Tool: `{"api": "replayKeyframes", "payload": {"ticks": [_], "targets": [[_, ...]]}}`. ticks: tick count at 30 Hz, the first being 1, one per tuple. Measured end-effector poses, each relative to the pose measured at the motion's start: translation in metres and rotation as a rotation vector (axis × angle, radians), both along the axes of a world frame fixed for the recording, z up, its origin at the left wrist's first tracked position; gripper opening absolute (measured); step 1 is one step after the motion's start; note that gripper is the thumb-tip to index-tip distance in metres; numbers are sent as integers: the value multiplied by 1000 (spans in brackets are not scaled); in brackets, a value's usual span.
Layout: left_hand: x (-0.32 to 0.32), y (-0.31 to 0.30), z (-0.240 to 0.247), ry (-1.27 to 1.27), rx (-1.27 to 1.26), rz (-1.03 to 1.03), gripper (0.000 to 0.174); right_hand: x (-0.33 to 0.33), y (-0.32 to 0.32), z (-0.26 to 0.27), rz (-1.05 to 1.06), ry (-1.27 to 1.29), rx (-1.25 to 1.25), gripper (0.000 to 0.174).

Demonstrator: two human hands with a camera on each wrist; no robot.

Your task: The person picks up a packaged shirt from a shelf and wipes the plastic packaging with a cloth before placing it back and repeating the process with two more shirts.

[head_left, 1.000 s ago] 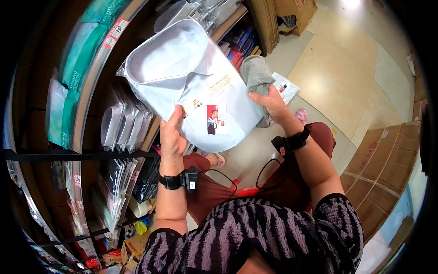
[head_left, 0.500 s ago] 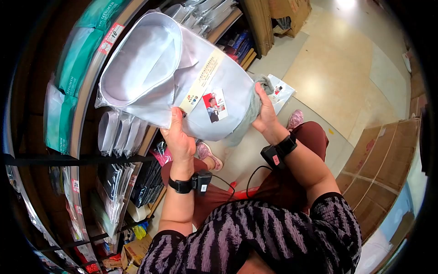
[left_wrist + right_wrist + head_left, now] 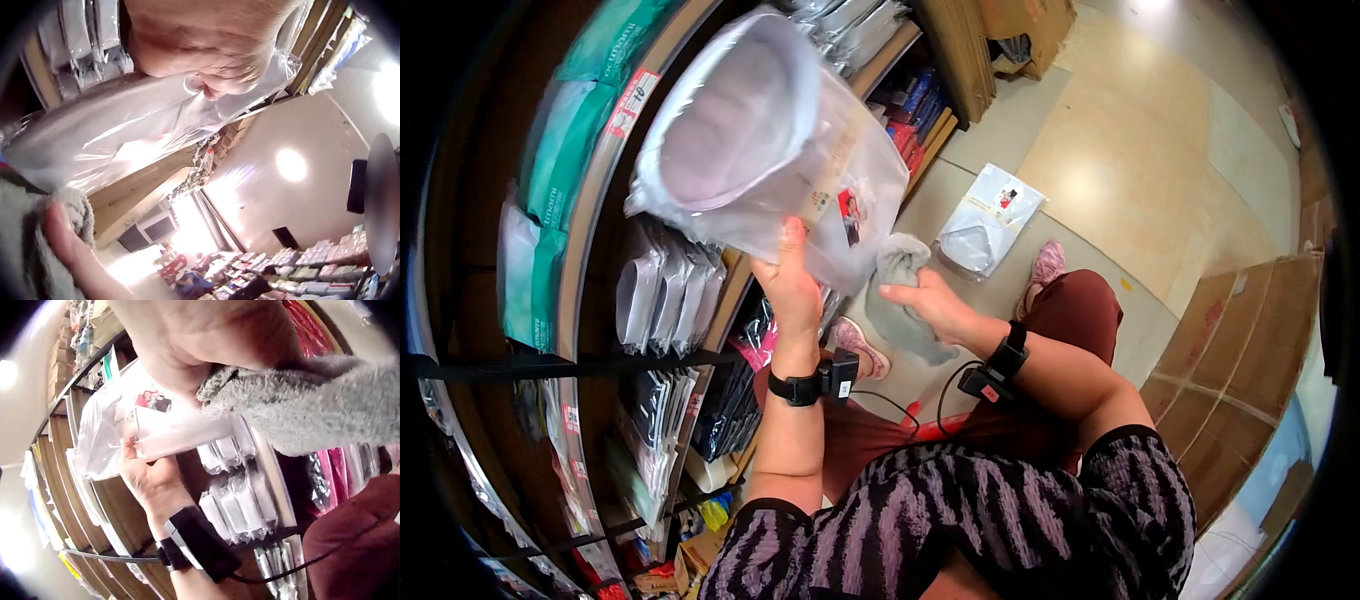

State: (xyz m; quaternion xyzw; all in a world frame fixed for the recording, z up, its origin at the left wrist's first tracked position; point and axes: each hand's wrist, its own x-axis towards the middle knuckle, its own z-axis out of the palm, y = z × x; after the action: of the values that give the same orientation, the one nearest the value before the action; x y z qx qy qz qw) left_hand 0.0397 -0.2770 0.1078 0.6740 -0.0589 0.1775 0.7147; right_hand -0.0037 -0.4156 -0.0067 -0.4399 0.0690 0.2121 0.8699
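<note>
My left hand [image 3: 791, 290] grips the lower edge of a white folded shirt [image 3: 840, 170] in a clear plastic bag, thumb on its front. The shirt is held up tilted, its round collar toward the upper left, a pale paper band and a red-and-white label on its front. Close by the shirt's lower right end, my right hand [image 3: 940, 306] holds a grey cloth [image 3: 897, 292] bunched under the thumb, with its tail hanging down. In the right wrist view the fluffy grey cloth [image 3: 312, 403] hangs from the right hand [image 3: 212, 337]. The left wrist view shows the left fingers curled over the bag's edge.
Another bagged white shirt [image 3: 990, 222] lies on the floor beyond the right hand. Shelves on the left hold green packages [image 3: 565, 175] and several bagged shirts [image 3: 662, 290]. Cardboard boxes [image 3: 1230, 350] stand at the right, and a shoe [image 3: 1048, 262] is near the floor shirt.
The right hand with the grey cloth has come off the shirt's right edge and moved down and left, uncovering the floor shirt. The held shirt has tilted, its lower end swinging left.
</note>
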Motion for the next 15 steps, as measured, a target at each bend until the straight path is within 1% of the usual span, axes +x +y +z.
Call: {"api": "replayKeyframes", "payload": {"ticks": [1,3,4,7,8,10,11,12,13,14,15], "targets": [[0,5,-3,-33,77,2,34,1,0,0,-41,-35,-126,46],[-3,15,-8,-91,232,10,37,11,-8,4,-288,-31,-121,46],[-7,22,-10,0,259,-33,43,17,-14,8,-414,-27,-119,46],[-16,24,-19,96,292,-51,49,33,-33,16,-622,-405,-215,50],[-21,21,-27,90,372,-52,54,31,-36,21,-570,-484,-243,53],[-30,12,-48,219,366,-144,54,26,-38,36,-463,-634,-298,59],[-36,6,-60,287,366,-193,54,25,-36,43,-536,-828,-546,62],[-41,1,-73,267,455,-255,55,26,-31,51,-605,-1018,-798,65],[-46,-10,-74,245,546,-320,55,25,-30,53,-669,-1202,-1057,68],[-55,-23,-72,275,471,-298,55,33,-33,44,-631,-1165,-1144,71],[-58,-24,-69,447,464,-337,56,40,-40,41,-642,-1062,-1071,69]]}}
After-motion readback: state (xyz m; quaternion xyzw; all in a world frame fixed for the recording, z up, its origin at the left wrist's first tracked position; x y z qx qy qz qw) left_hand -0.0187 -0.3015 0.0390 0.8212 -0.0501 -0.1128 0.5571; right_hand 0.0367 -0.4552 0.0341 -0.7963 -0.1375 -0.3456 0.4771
